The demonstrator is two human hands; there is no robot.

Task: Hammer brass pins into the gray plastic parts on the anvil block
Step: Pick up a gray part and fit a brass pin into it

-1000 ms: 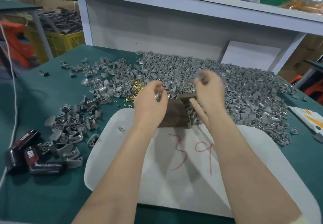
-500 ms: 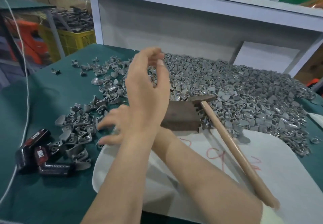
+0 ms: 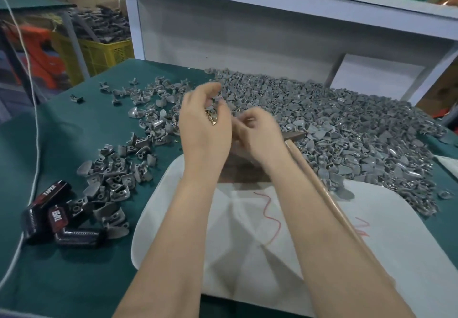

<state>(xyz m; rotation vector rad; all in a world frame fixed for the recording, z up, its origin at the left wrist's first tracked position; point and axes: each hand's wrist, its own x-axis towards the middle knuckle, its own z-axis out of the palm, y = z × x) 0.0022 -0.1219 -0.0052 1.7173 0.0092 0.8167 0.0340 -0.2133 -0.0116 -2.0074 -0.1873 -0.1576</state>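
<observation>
Across the green table (image 3: 74,280), a broad pile of gray plastic parts (image 3: 347,124) fills the far right. It reaches the far edge of a white sheet (image 3: 409,243) marked with red scribbles, which lies near the middle. A looser scatter of the same gray parts (image 3: 116,176) lies to the left, apart from the sheet.

A hammer (image 3: 329,201) rests with its wooden handle running down across the sheet just right of the right forearm, and its head sits at the edge of the big pile. The brown anvil block (image 3: 240,175) stands at the sheet's far edge, mostly hidden behind both wrists.

The left hand (image 3: 203,129) is raised above the block. Its fingers are curled into a cup holding a small cluster of brass pins (image 3: 212,119), the fingertips close over them.

The right hand (image 3: 260,136) sits just beside it, fingers bent in toward the left palm. It is blurred, so I cannot tell whether they pinch anything.

Black packs printed TAPER (image 3: 49,208) lie near left, beside a white cord (image 3: 34,144).
</observation>
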